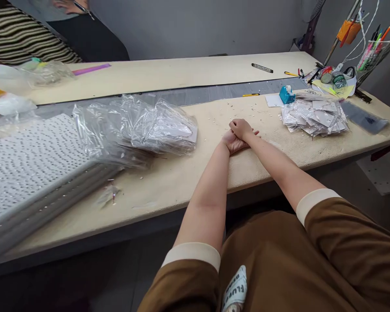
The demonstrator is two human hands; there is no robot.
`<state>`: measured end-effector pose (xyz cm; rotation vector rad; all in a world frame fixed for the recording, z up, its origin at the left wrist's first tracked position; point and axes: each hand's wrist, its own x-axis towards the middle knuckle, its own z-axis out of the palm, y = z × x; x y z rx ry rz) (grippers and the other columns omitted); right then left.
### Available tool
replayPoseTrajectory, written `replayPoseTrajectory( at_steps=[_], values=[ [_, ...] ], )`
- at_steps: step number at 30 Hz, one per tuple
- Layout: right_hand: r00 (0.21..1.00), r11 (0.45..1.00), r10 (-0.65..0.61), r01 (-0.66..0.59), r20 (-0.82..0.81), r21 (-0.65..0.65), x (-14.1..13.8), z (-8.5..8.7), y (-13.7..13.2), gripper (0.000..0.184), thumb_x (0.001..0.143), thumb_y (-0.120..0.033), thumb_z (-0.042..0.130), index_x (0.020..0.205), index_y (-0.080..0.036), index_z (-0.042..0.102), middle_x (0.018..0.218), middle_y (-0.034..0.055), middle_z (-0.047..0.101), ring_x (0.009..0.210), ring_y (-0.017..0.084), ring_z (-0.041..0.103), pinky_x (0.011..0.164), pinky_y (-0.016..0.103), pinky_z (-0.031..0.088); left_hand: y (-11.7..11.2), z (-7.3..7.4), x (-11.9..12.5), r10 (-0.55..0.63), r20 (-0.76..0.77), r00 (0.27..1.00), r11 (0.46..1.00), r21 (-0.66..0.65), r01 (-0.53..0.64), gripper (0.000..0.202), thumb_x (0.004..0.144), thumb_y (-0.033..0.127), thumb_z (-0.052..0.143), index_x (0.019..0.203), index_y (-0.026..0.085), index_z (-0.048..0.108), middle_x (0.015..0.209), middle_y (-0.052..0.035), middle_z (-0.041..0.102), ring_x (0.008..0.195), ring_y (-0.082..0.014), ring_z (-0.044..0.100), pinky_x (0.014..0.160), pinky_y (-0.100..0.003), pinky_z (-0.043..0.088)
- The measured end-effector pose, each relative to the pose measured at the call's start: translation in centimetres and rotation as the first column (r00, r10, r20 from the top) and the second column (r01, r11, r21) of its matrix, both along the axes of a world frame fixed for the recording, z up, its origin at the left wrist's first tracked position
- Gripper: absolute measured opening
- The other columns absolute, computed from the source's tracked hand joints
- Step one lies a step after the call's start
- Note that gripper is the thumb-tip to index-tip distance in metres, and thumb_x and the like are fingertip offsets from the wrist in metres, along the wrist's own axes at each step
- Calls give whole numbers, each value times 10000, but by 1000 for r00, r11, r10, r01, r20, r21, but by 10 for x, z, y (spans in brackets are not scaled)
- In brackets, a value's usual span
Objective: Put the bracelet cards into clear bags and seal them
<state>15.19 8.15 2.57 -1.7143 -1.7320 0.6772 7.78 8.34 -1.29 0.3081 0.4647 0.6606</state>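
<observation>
My left hand [234,144] lies palm up on the cream-covered table [169,186], fingers stretched to the right beneath my right wrist. Across it rests my right hand [241,128], its fingers curled over the left hand near the base of the thumb. No object shows in either hand. To the left of my hands is a heap of clear plastic bags [139,130] with flat cards inside. A pile of small bagged white cards [315,113] sits to their right.
A blue tape dispenser [286,94], a yellow cutter [251,95] and a black marker [262,68] lie farther back. Stacked sheets with rows of small shiny pieces [29,160] fill the left. A pen cup [373,52] stands at right. Another person [84,37] is across the table.
</observation>
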Motion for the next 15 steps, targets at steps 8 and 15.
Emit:
replayPoseTrajectory(
  at_steps=[8,15],
  values=[
    [995,1000,3,-4,96,14,3,-15,18,197,826,-198,523,630,-176,537,616,-7,459,649,130,330,629,314,235,-4,5,4,31,30,999,999,-39,-30,479,1033,396,345,1368,91,506,1113,-186,702,1211,-351,670,1124,-601,463],
    [991,999,-1,-4,133,40,4,-17,21,190,851,-202,514,667,-173,554,651,16,527,683,140,397,649,291,288,-8,10,5,75,9,997,995,-62,-74,435,1016,355,396,1345,104,529,1255,-214,657,1306,-376,599,1145,-625,434]
  ],
)
